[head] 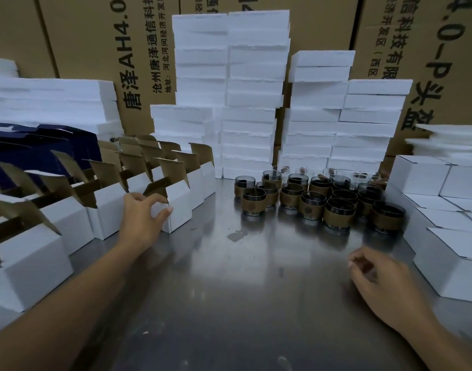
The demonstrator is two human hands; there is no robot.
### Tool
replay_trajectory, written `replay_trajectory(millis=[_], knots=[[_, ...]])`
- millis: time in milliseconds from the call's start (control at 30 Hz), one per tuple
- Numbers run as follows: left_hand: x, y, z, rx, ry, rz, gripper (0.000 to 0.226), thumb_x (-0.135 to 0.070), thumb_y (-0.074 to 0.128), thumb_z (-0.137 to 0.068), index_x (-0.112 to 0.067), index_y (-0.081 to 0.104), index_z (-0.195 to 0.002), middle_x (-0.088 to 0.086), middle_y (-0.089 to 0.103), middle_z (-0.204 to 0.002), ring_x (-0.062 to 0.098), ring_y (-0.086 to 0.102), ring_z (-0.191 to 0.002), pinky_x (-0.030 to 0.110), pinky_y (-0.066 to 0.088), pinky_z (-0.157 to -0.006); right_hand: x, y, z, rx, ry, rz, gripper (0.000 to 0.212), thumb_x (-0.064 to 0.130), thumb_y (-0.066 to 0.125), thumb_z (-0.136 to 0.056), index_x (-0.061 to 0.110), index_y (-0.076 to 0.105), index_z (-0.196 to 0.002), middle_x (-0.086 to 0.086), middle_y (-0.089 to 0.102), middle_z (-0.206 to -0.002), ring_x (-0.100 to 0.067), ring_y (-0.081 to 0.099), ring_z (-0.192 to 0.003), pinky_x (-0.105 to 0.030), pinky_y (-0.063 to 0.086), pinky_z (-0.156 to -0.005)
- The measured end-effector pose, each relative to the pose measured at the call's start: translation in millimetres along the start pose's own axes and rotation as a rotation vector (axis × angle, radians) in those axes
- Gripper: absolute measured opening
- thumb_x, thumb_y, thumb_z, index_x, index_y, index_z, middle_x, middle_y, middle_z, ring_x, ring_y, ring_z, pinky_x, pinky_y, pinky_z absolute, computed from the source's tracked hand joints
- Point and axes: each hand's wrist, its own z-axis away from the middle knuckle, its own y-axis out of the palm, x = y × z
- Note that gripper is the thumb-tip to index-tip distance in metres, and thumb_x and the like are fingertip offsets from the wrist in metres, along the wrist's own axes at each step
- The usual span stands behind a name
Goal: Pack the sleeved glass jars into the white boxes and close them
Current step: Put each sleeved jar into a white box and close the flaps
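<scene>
Packing bench at the start of one box cycle. Left of my left hand (145, 215) stand rows of open white boxes (69, 218), lids raised and brown inner faces showing. That hand grips the corner of the nearest open box (178, 207), thumb on its front face and fingers curled over its top edge. The box rests on the steel table (243, 277). Beyond the gap between my hands, nearer the right one, the sleeved glass jars (310, 202) stand upright in a tight cluster, brown sleeves round dark glass. My right hand (382, 279) hovers low over the table, short of the jars, fingers loosely curled and holding nothing. Right of it lie closed white boxes (449, 242), stacked.

Step in hand, as I judge it: fetching an empty box, with no jar taken yet. The next move calls for drawing this box into the gap between my hands. My right hand must then reach forward to the nearest jar, which has to go in upright before the lid is tucked shut.

Hard to make out: my right hand is blurred, so its fingertips are unclear. The rear jars hide one another, and I cannot tell whether all wear sleeves. Box interiors are hidden, and the boxes at both edges are cut off.
</scene>
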Motion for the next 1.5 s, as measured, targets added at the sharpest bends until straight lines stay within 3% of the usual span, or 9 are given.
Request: replay_trajectory(millis=[367, 500, 600, 800, 967, 1100, 1233, 1367, 1500], knots=[[-110.8, 19.5, 65.4, -0.092, 0.413, 0.235, 0.010, -0.032, 0.069, -0.083, -0.027, 0.067, -0.092, 0.006, 0.037, -0.132, 0.020, 0.026, -0.128, 0.028, 0.018, -0.102, -6.1, 2.1, -1.7, -0.018, -0.040, -0.010, 0.010, 0.004, 0.063, -0.084, 0.013, 0.063, -0.078, 0.000, 0.060, -0.069, -0.007, 0.053, -0.065, -0.010, 0.038, -0.055], [-151.8, 52.1, 108.8, -0.022, 0.512, 0.289, 0.009, -0.032, 0.067, -0.085, -0.027, 0.066, -0.092, 0.007, 0.033, -0.138, 0.018, 0.021, -0.131, 0.032, 0.021, -0.106, -9.1, 2.2, -1.3, -0.041, -0.079, -0.030, 0.012, 0.004, 0.064, -0.082, 0.015, 0.062, -0.078, 0.001, 0.059, -0.067, -0.007, 0.053, -0.063, -0.006, 0.038, -0.058], [-171.9, 73.4, 135.9, 0.085, 0.509, 0.287, 0.008, -0.034, 0.063, -0.087, -0.029, 0.063, -0.093, 0.004, 0.022, -0.147, 0.027, 0.017, -0.138, 0.042, 0.022, -0.110, -11.5, 3.1, -0.8, -0.048, -0.072, -0.102, 0.023, 0.007, 0.066, -0.081, 0.020, 0.060, -0.098, 0.006, 0.060, -0.081, -0.005, 0.054, -0.074, -0.006, 0.035, -0.061], [-183.0, 92.4, 154.0, 0.220, 0.497, 0.287, 0.012, -0.038, 0.062, -0.087, -0.032, 0.062, -0.097, -0.006, 0.015, -0.148, 0.025, 0.030, -0.131, 0.032, 0.033, -0.101, -12.7, 8.0, -0.9, 0.017, -0.068, -0.277, 0.081, 0.029, 0.077, -0.074, 0.030, 0.030, -0.140, 0.016, 0.043, -0.124, 0.006, 0.044, -0.106, -0.001, 0.033, -0.078], [-181.4, 101.0, 158.4, 0.263, 0.509, 0.384, 0.028, -0.044, 0.058, -0.088, -0.035, 0.059, -0.114, -0.011, 0.023, -0.136, 0.008, 0.030, -0.128, 0.016, 0.030, -0.098, -18.3, 12.1, -6.0, 0.026, -0.038, -0.325, 0.080, 0.034, 0.070, -0.079, 0.032, 0.023, -0.144, 0.011, 0.042, -0.136, -0.003, 0.042, -0.120, -0.017, 0.036, -0.090], [-181.9, 104.7, 157.1, 0.319, 0.490, 0.449, 0.033, -0.042, 0.050, -0.093, -0.032, 0.053, -0.125, -0.015, 0.028, -0.126, -0.002, 0.033, -0.118, -0.003, 0.022, -0.084, -17.0, 12.7, -8.6, -0.012, -0.025, -0.336, 0.067, 0.037, 0.064, -0.083, 0.048, 0.022, -0.134, 0.015, 0.046, -0.129, -0.004, 0.046, -0.113, -0.012, 0.038, -0.082], [-179.8, 103.9, 156.9, 0.332, 0.521, 0.510, 0.025, -0.035, 0.050, -0.095, -0.034, 0.058, -0.119, -0.013, 0.033, -0.126, -0.011, 0.034, -0.114, -0.005, 0.025, -0.083, -17.8, 14.2, -8.6, 0.002, 0.020, -0.290, 0.078, 0.037, 0.063, -0.085, 0.025, 0.017, -0.147, 0.000, 0.042, -0.143, -0.016, 0.044, -0.126, -0.033, 0.040, -0.100], [-185.0, 94.0, 143.2, 0.182, 0.526, 0.662, 0.017, -0.032, 0.047, -0.093, -0.042, 0.054, -0.105, -0.009, 0.044, -0.117, -0.013, 0.042, -0.108, -0.001, 0.030, -0.087, -15.8, 13.4, -7.7, 0.042, 0.044, -0.267, 0.085, 0.037, 0.064, -0.085, 0.022, 0.009, -0.148, -0.002, 0.038, -0.147, -0.018, 0.039, -0.132, -0.034, 0.036, -0.106], [-182.2, 98.0, 102.2, 0.090, 0.296, 0.709, 0.011, -0.027, 0.044, -0.098, -0.031, 0.048, -0.107, -0.001, 0.048, -0.111, -0.003, 0.049, -0.092, 0.010, 0.038, -0.082, -16.2, 12.4, -8.1, 0.070, 0.071, -0.254, 0.094, 0.037, 0.066, -0.083, 0.024, 0.001, -0.149, -0.001, 0.035, -0.149, -0.019, 0.036, -0.134, -0.039, 0.034, -0.108]])
